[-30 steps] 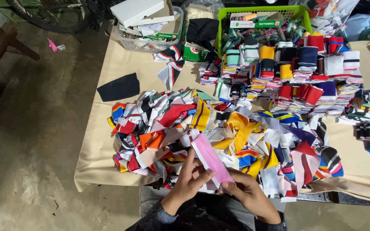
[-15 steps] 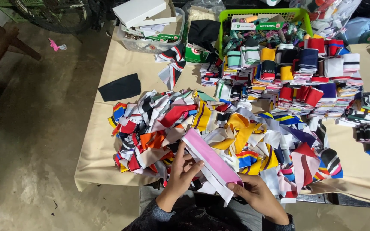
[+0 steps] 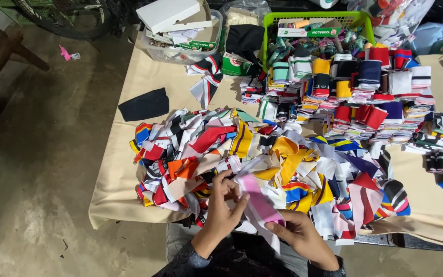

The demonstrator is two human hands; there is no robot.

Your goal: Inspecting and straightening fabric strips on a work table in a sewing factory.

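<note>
a: strip check. the pink-and-white ribbed knit fabric strip (image 3: pixel 259 206) reads shorter than half a second ago; then it ran out long and slanted, now it is drawn in between both hands.
b: meaning?
a: my judgement: it is being folded or gathered, not just held up for a look.
b: hand states?
a: left hand (image 3: pixel 223 211) has its fingers curled onto the strip's upper end, pinching it. right hand (image 3: pixel 300 234) is closed on the lower end, thumb on top.
b: location?
a: at the near edge of the beige cloth-covered tabletop (image 3: pixel 129 154), just over the loose heap of many-coloured knit strips (image 3: pixel 262 154).
b: look of it?
a: soft, limp, pink face with a white band trailing below.
</note>
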